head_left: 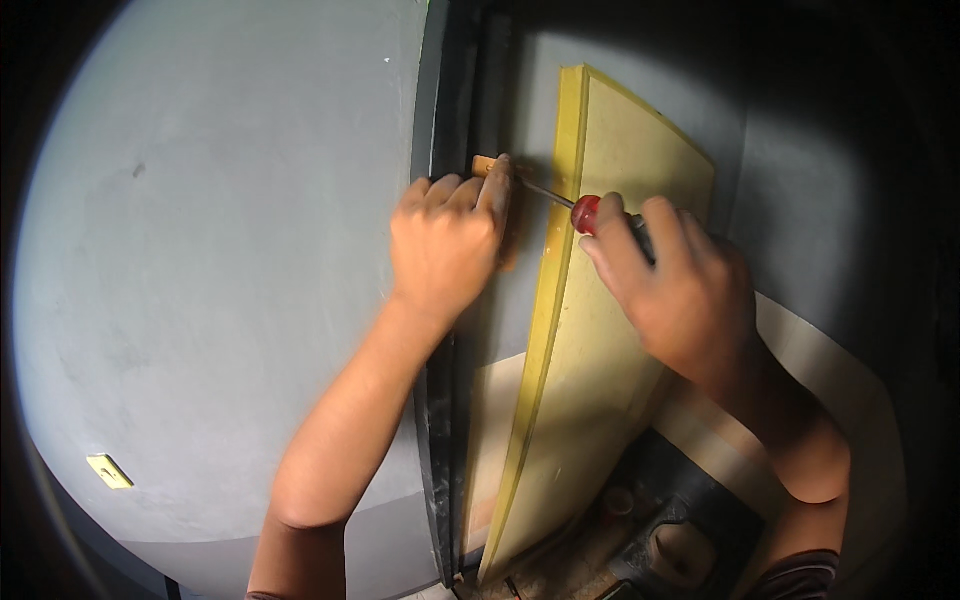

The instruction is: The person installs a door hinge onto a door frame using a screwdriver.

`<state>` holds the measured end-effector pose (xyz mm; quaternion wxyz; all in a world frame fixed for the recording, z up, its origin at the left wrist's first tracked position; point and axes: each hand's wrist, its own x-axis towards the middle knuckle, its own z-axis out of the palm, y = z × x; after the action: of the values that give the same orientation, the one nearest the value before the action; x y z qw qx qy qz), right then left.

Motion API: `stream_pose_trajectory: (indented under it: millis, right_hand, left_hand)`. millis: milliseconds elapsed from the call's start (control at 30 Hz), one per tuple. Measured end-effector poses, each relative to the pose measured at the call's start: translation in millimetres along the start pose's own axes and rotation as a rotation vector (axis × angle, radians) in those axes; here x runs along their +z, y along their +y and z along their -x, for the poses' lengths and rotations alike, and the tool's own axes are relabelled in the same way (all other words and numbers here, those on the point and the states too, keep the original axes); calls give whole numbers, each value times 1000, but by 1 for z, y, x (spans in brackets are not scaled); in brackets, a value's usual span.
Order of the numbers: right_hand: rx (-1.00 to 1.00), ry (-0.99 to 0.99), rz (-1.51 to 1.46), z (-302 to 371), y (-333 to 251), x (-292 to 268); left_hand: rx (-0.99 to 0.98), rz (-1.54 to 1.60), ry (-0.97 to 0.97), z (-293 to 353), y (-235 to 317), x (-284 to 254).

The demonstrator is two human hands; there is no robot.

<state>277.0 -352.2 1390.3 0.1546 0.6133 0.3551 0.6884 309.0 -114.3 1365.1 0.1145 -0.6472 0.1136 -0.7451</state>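
My right hand [685,285] is closed around a screwdriver with a red and dark handle [588,214]. Its thin metal shaft [548,194] points left, and the tip ends by the fingers of my left hand [448,235]. The left fingers are bent over the dark door frame [440,440], closed on an orange-brown metal hinge [484,165] whose edges show above and below the hand. The left fingertips are partly hidden, so any screw between them cannot be made out. Just right of the hinge stands the yellow edge of an open door [568,150].
A grey wall [230,250] fills the left side, with a pale yellow switch plate [110,471] low on it. Behind the door is another grey wall [800,190]. Down on the floor, beyond the door's foot, lie a dark surface and several objects [680,550], dimly lit.
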Motion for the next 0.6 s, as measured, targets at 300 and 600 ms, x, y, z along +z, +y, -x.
stream_pose_trajectory:
  millis: [300,600]
  right_hand:
    - [321,-231,-749,-23,29,-24]
    - [-51,-75,-248,-13,31,-14]
  left_hand:
    - [-79,176,103,7,15,8]
    - [-98,167,231,11,15,18]
